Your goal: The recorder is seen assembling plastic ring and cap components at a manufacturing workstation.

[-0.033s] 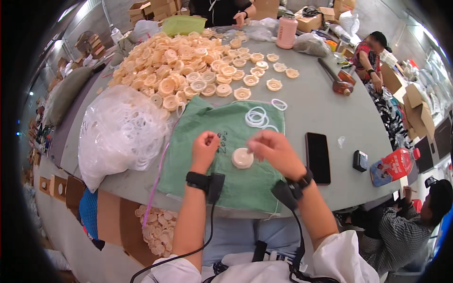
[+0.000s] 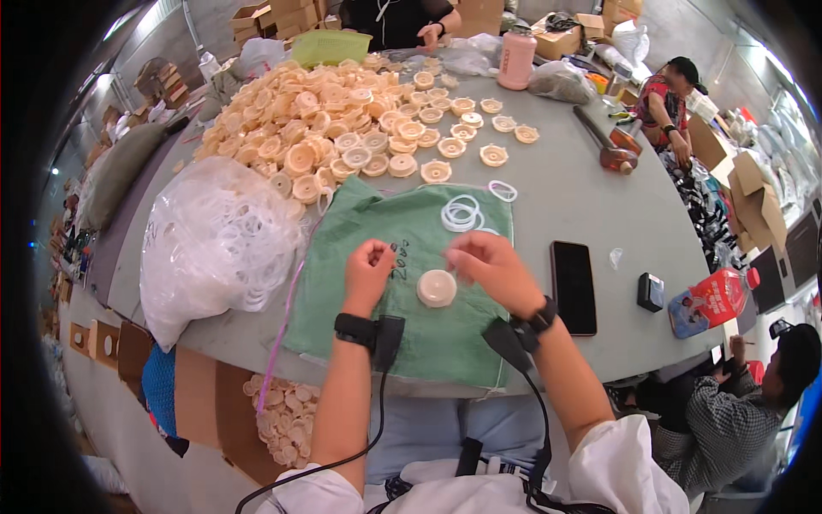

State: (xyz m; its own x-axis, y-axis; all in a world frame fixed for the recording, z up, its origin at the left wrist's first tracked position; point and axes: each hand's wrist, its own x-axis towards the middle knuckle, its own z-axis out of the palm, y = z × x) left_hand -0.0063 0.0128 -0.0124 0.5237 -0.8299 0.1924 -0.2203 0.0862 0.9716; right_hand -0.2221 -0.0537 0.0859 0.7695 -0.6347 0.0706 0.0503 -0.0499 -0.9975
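Green cloth (image 2: 330, 330) under a round cream plastic cap (image 2: 437, 289)

Clear plastic at the far left: a bulging bag (image 2: 175, 265) full of white rings sits on the grey table (image 2: 548, 201). Below the table edge, an open cardboard box (image 2: 199, 394) holds cream plastic parts, and behind the bag a broad heap of notched cream discs (image 2: 300, 111) spreads toward the middle.

Over the cloth, the left hand (image 2: 370, 270) has its fingers curled inward, thumb and fingertips close together; I cannot tell whether they pinch anything. To its right, the cap lies flat on the cloth, between the two hands. The right hand (image 2: 490, 264) is just beside the cap's upper right edge, fingers bent; they are slightly blurred, so I cannot tell whether the tips meet or grip anything. Beyond it, several overlapping translucent rings (image 2: 462, 227) rest near the cloth's far edge.

Farther right are a black smartphone (image 2: 574, 287), a dark-handled mallet (image 2: 612, 154), a small black box (image 2: 651, 292) and a red-and-blue jug (image 2: 715, 301).
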